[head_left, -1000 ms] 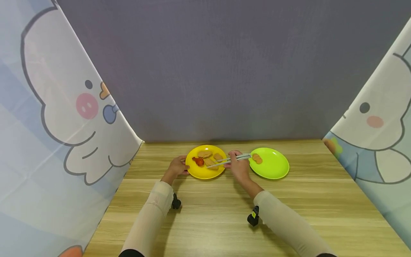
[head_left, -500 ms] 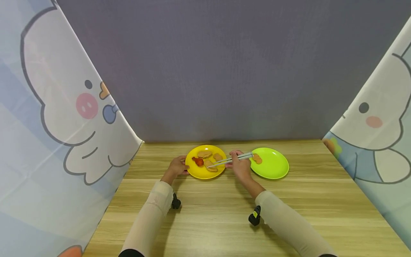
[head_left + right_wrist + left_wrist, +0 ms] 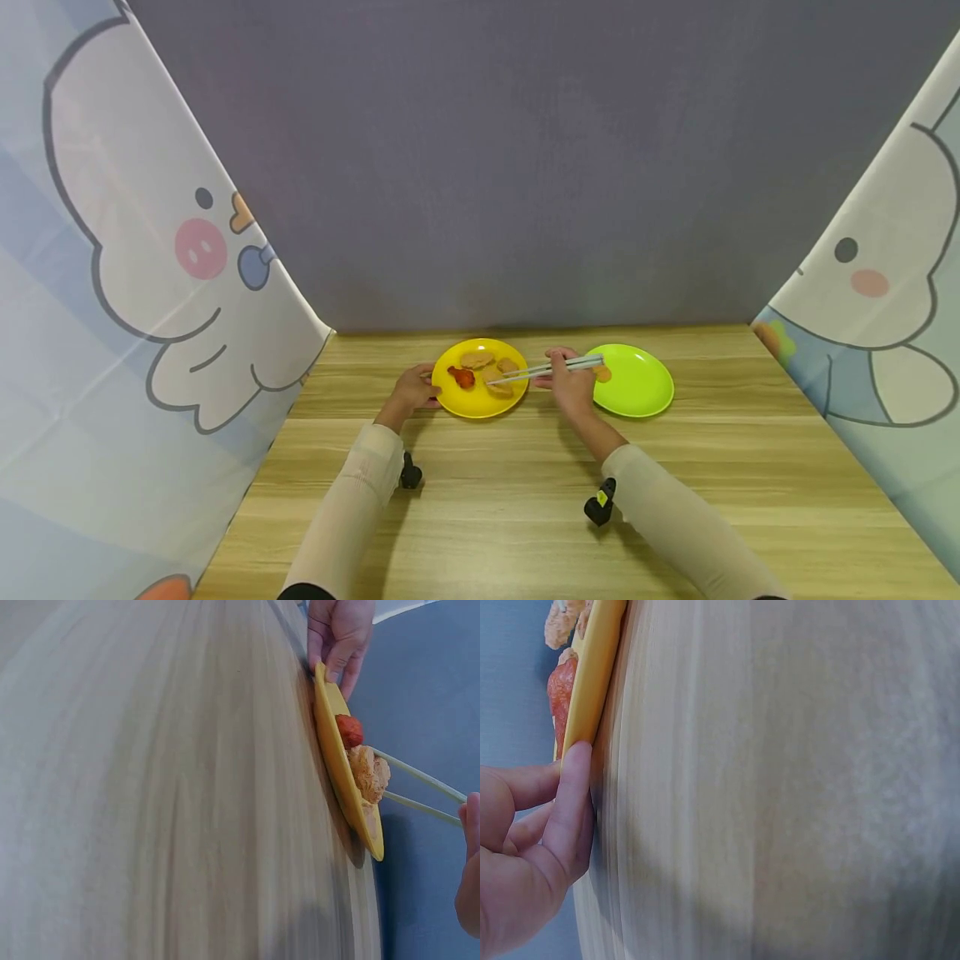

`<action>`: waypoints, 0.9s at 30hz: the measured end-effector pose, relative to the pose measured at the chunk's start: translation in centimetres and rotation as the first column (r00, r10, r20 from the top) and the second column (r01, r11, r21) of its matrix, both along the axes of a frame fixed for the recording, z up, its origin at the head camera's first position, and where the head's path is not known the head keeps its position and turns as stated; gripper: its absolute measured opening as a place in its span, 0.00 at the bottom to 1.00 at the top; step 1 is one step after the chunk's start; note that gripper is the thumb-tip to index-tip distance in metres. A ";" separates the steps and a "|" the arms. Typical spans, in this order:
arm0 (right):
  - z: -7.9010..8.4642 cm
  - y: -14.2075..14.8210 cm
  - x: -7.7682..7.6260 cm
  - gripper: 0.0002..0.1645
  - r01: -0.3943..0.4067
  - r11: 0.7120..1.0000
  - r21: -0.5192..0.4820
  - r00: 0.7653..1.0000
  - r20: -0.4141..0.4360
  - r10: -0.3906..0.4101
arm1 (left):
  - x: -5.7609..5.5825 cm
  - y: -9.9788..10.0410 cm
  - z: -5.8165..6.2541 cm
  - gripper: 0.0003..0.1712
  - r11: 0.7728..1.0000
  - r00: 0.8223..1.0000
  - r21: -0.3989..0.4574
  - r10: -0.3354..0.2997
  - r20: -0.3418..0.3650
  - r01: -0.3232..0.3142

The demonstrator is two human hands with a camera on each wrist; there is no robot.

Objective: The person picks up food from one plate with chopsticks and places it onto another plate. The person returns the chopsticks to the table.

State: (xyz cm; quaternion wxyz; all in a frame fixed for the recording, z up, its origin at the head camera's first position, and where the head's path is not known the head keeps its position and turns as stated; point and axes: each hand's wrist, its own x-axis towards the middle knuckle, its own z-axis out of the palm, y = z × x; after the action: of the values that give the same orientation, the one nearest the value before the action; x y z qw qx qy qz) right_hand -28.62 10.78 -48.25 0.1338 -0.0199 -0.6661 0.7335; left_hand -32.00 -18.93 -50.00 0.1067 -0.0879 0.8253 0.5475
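Note:
My left hand [image 3: 415, 388] pinches the left rim of a yellow plate [image 3: 472, 409], thumb above and fingers below, as the left wrist view shows. On this plate lie a red drumstick [image 3: 462, 377] and several tan fried pieces, one a nugget [image 3: 477, 359] at the back. My right hand [image 3: 570, 389] holds a pair of pale chopsticks [image 3: 542, 372], whose tips reach over the plate. They are at a tan fried piece [image 3: 498, 386] near the plate's middle. In the right wrist view, the chopsticks [image 3: 424, 777] stand on either side of a tan lump [image 3: 367, 771].
A green plate [image 3: 637, 392] stands to the right, with a tan piece [image 3: 603, 374] near its left edge, partly behind my right hand. Both plates sit on a wood-grain table [image 3: 495, 500]. A grey backdrop [image 3: 525, 208] rises behind, between printed side cloths.
My right hand has shifted slightly right with the chopsticks. The tan piece at their tips has tilted and moved a little right on the yellow plate. My left hand stays in place.

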 end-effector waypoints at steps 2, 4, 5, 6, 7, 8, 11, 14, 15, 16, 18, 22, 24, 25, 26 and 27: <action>0.1 0.3 0.0 0.18 -0.004 1.000 -0.012 1.000 -0.002 0.004 | 0.0 0.0 0.0 0.34 1.000 1.000 0.001 -0.002 -0.001 0.002; 0.2 0.6 -0.1 0.18 0.000 1.000 -0.010 1.000 0.000 0.000 | -0.1 0.0 -0.1 0.34 1.000 1.000 0.008 -0.003 -0.001 0.003; 0.3 0.8 -0.1 0.19 0.000 1.000 -0.011 1.000 -0.002 -0.001 | -0.1 -0.1 -0.1 0.34 1.000 1.000 0.011 -0.003 0.000 0.003; 0.3 0.9 -0.1 0.19 0.003 1.000 -0.011 1.000 0.000 -0.003 | -0.1 -0.1 -0.1 0.35 1.000 1.000 0.015 -0.002 0.002 0.002; 0.3 1.1 -0.1 0.19 0.008 1.000 -0.016 1.000 0.003 -0.008 | -0.1 -0.1 -0.1 0.35 1.000 1.000 0.017 -0.002 0.004 0.002; 0.3 1.3 -0.2 0.19 0.012 1.000 -0.019 1.000 0.002 -0.012 | -0.1 -0.1 -0.1 0.35 1.000 1.000 0.019 0.000 0.006 0.000; 0.4 1.9 -0.2 0.19 0.022 0.999 -0.033 1.000 0.000 -0.022 | -0.1 -0.1 0.0 0.35 1.000 1.000 0.019 0.001 0.008 -0.001; 0.5 2.5 -0.2 0.18 0.036 0.999 -0.037 0.999 -0.002 -0.036 | -0.1 0.0 0.0 0.35 1.000 1.000 0.013 0.001 0.006 -0.001; 0.6 2.8 -0.2 0.18 0.040 0.998 -0.038 0.999 -0.002 -0.040 | -0.1 0.0 0.0 0.35 1.000 1.000 0.011 0.000 0.006 0.000; 0.7 3.0 -0.2 0.18 0.044 0.998 -0.041 0.999 -0.003 -0.044 | -0.1 0.0 0.1 0.35 1.000 1.000 0.011 0.000 0.006 0.000; 0.8 3.5 -0.1 0.18 0.056 0.997 -0.048 0.998 0.000 -0.056 | -0.1 0.0 0.1 0.35 1.000 1.000 0.008 -0.002 0.005 0.002; 1.1 4.4 -0.1 0.17 0.078 0.995 -0.065 0.997 0.012 -0.077 | -0.1 0.0 0.1 0.35 1.000 1.000 0.008 -0.004 0.009 0.004; 1.2 4.9 -0.1 0.15 0.088 0.993 -0.080 0.996 0.014 -0.087 | 0.0 0.1 0.2 0.35 1.000 1.000 0.006 -0.006 0.011 0.006; 1.2 5.2 -0.2 0.14 0.092 0.991 -0.093 0.996 0.015 -0.091 | 0.0 0.1 0.3 0.35 1.000 1.000 0.004 -0.004 0.012 0.004; 1.2 5.4 -0.2 0.13 0.097 0.989 -0.109 0.995 0.014 -0.096 | 0.1 0.1 0.3 0.35 1.000 1.000 0.003 -0.004 0.014 0.003; 1.3 5.7 -0.2 0.13 0.100 0.988 -0.116 0.995 0.012 -0.099 | 0.1 0.1 0.3 0.35 1.000 1.000 0.002 -0.004 0.014 0.004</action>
State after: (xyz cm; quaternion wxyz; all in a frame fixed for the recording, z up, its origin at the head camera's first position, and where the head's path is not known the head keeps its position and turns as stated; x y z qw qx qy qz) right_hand -28.83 16.48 -46.98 0.1666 -0.0633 -0.6206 0.7636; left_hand -31.92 -18.85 -49.66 0.1137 -0.0897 0.8242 0.5474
